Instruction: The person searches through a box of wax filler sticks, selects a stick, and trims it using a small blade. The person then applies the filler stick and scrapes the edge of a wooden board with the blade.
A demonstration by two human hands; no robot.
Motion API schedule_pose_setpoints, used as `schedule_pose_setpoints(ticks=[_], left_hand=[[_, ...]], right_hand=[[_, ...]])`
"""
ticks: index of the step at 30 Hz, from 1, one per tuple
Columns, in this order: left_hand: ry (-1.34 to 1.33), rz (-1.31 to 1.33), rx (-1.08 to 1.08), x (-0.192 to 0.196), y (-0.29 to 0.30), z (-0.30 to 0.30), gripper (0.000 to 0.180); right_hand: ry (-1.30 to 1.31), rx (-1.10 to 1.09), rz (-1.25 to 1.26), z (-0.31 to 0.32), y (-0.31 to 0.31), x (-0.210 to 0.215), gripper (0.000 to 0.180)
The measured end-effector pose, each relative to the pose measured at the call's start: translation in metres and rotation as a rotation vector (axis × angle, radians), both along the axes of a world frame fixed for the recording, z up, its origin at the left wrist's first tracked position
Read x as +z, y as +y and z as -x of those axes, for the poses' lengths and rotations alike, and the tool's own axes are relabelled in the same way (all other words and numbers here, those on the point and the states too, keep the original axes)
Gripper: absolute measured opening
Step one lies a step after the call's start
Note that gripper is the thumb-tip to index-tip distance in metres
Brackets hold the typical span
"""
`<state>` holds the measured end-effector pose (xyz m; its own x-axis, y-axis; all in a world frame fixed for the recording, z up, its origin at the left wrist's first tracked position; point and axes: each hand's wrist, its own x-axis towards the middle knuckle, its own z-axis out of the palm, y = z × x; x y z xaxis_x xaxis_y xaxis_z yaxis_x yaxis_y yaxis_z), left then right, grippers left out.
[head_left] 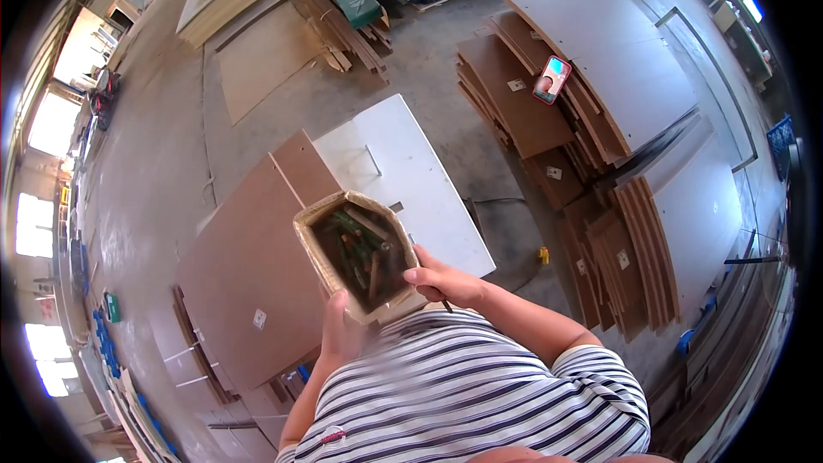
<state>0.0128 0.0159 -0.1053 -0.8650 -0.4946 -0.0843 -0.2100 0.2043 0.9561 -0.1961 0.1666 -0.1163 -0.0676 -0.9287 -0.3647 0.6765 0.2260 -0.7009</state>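
Both hands, left hand (343, 330) cupped under and right hand (446, 281) clasping the near-right rim, hold an open tan cardboard box (356, 253) of green and brown sticks, seemingly light yet floppy, best gripped underneath, close to the chest above the brown fibreboard panel (244, 274).

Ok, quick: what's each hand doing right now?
Left hand: closed on the near edge of the open cardboard box of small parts.
Right hand: gripping the box's right side, fingers curled over the rim.
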Motion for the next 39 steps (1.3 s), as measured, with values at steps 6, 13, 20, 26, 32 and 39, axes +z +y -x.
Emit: schedule_pose_setpoints(ticks=[6,13,20,26,32,39], left_hand=[[-0.024,0.188,-0.017,-0.033,-0.014,-0.012,0.053],[-0.034,0.341,-0.062,-0.039,-0.015,-0.009,0.047],[-0.029,-0.056,0.013,-0.041,-0.011,-0.002,0.032],[-0.052,-0.161,0.018,-0.035,-0.009,-0.002,0.035],[-0.082,-0.251,0.059,-0.028,-0.005,-0.003,0.033],[0.002,-0.319,0.111,-0.048,-0.012,0.029,0.033]], right_hand=[[0.018,-0.017,-0.002,0.003,0.006,0.000,0.091],[0.013,-0.024,0.011,0.007,0.010,0.001,0.097],[-0.002,-0.037,0.028,0.009,0.013,0.001,0.099],[-0.008,-0.042,0.034,0.004,0.016,-0.003,0.092],[-0.003,-0.044,-0.030,0.006,0.016,-0.013,0.093],[0.943,-0.187,-0.054,0.030,-0.001,0.036,0.104]])
